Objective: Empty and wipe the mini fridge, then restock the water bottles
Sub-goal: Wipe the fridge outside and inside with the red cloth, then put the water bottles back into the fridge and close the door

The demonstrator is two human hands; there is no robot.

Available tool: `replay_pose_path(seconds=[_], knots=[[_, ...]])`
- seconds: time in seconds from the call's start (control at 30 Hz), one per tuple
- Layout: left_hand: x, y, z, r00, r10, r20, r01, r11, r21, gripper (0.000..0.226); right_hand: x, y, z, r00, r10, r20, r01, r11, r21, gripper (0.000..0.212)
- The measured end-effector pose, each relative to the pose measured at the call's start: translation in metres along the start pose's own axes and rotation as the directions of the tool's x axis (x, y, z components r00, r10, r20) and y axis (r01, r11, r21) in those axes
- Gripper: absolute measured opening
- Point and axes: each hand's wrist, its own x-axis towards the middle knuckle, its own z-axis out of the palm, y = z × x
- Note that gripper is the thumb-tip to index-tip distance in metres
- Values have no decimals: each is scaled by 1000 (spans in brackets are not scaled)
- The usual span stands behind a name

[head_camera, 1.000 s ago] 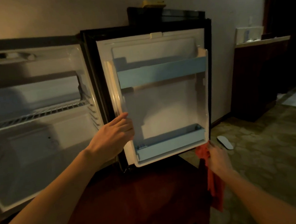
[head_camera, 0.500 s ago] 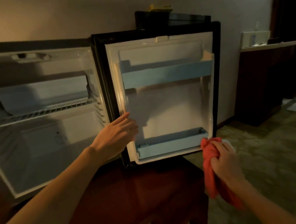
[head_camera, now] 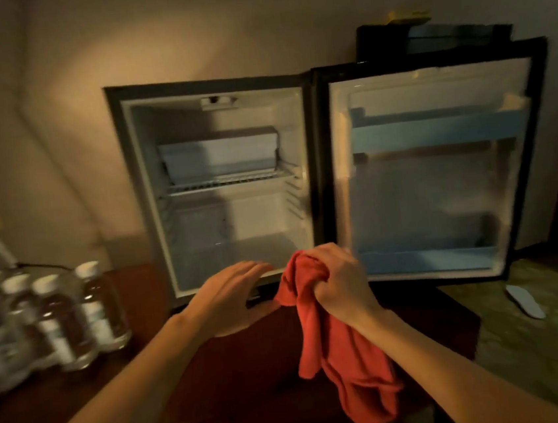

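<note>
Before the emptied mini fridge (head_camera: 223,189), the right hand (head_camera: 342,282) grips a red cloth (head_camera: 341,359); the left hand (head_camera: 231,299) hovers open. Wiping seems finished; restocking means reaching left for the blurred water bottles (head_camera: 44,322) on the tabletop (head_camera: 94,403).

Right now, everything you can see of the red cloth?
The cloth is red, soft fabric, bunched and crumpled. The right hand grips its top in a closed fist; the rest hangs limp below the wrist, in front of the open fridge and over the dark wooden top. The left hand is near but apart.
</note>
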Motion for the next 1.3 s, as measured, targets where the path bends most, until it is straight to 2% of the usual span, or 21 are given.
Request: replay_pose_path(seconds=[0.1, 0.27, 0.43, 0.53, 0.63, 0.73, 0.8, 0.9, 0.97, 1.03, 1.1, 1.17, 1.3], knots=[[-46, -18, -23, 990, -136, -39, 133, 989, -70, 68, 24, -47, 41, 993, -114, 44, 109, 989, 97, 41], [-120, -58, -74, 923, -367, -113, 356, 928, -107, 82, 57, -139, 110, 973, -229, 0, 216, 917, 335, 36], [-190, -77, -133, 794, -565, -224, 556, 824, -107, 78, 61, -230, 172, 964, -262, -31, 230, 776, 587, 45], [-230, -84, -157, 708, -646, -284, 659, 750, -63, 78, 52, -269, 204, 961, -278, -2, 211, 723, 657, 45], [-263, -88, -165, 662, -697, -275, 723, 691, -11, 76, 31, -278, 242, 911, -399, 109, 243, 730, 639, 47], [-290, -90, -150, 666, -729, -157, 738, 675, -7, 71, 6, -263, 279, 830, -451, 328, 228, 812, 538, 47], [-302, -90, -132, 663, -744, -83, 747, 664, 20, 67, -8, -244, 298, 744, -473, 471, 281, 862, 422, 41], [-312, -90, -103, 648, -762, 18, 760, 648, 55, 61, -24, -211, 312, 574, -504, 645, 392, 861, 324, 49], [-313, -92, -89, 651, -752, 109, 739, 660, 135, 61, -25, -190, 312, 501, -448, 741, 342, 889, 306, 55], [-313, -96, -78, 649, -749, 133, 729, 663, 173, 59, -22, -176, 305, 439, -393, 808, 262, 916, 303, 67], [-310, -101, -73, 657, -745, 120, 726, 667, 166, 55, -21, -168, 298, 388, -422, 820, 319, 896, 310, 81], [-309, -108, -67, 659, -744, 111, 726, 668, 165, 51, -25, -167, 295, 378, -447, 811, 440, 857, 267, 96], [-308, -111, -67, 647, -754, 110, 737, 656, 163, 50, -33, -172, 303, 465, -422, 779, 494, 853, 167, 104]])
